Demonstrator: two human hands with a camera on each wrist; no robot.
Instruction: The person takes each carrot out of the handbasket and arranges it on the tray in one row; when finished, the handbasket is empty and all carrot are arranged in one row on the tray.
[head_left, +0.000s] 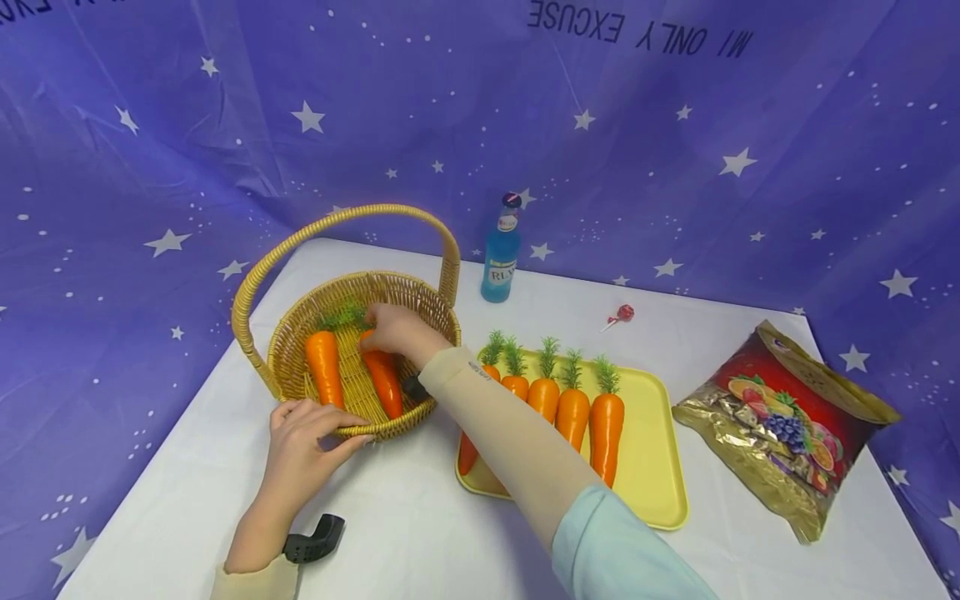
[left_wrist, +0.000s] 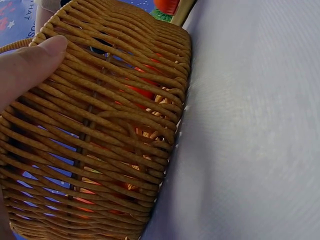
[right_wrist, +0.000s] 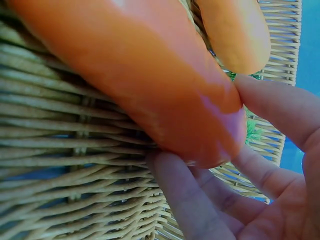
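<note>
A wicker basket with a tall arched handle stands on the left of the table. Over its front rim curls my left hand, gripping it; in the left wrist view the thumb presses the woven outside. Inside, my right hand pinches an orange carrot at its thick leafy end, thumb and fingers on either side of it in the right wrist view. The carrot's tip points toward the front rim. To its left, another carrot lies in the basket, green leaves toward the back.
A yellow tray right of the basket bears several carrots in a row, partly hidden by my right forearm. Behind stand a blue bottle and a red lollipop lying flat. A red-gold candy bag lies far right.
</note>
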